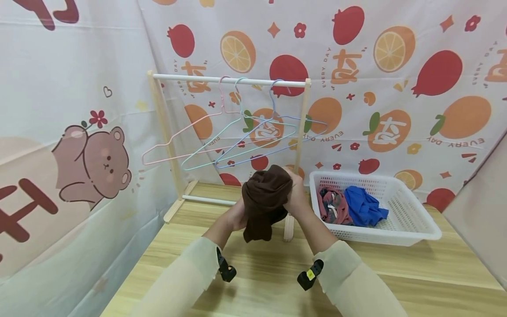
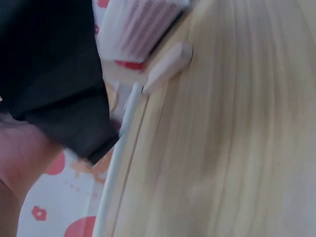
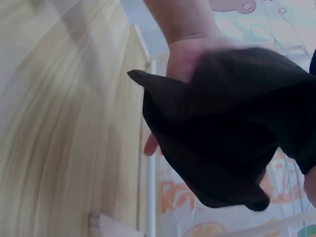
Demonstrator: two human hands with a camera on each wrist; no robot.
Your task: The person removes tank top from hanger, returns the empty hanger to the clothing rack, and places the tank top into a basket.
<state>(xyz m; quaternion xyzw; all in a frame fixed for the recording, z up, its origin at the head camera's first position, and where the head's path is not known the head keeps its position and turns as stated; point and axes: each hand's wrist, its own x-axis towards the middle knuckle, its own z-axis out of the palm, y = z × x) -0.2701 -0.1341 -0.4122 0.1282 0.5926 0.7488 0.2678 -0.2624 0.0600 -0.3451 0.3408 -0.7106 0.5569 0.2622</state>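
A dark brown garment (image 1: 267, 189), bunched at the top with a loose end hanging down, is held up between both hands over the table. My left hand (image 1: 238, 215) grips it from the left and below, its fingers mostly hidden by the fabric. In the right wrist view a fingertip of that hand shows past the edge of the dark cloth (image 3: 222, 123), which falls in open folds. On the other side my right hand (image 1: 295, 193) holds the bunched upper part. The left wrist view shows the cloth (image 2: 54, 84) hanging above the rack's lower bar.
Behind the hands stands a rack (image 1: 190, 78) with a pink hanger (image 1: 174, 136), a green hanger (image 1: 210, 140) and a blue hanger (image 1: 247, 134). To the right, a white basket (image 1: 412, 220) holds a blue cloth (image 1: 362, 207) and a reddish patterned cloth (image 1: 334, 207). Printed curtains (image 1: 253, 26) surround the wooden table (image 1: 257, 273).
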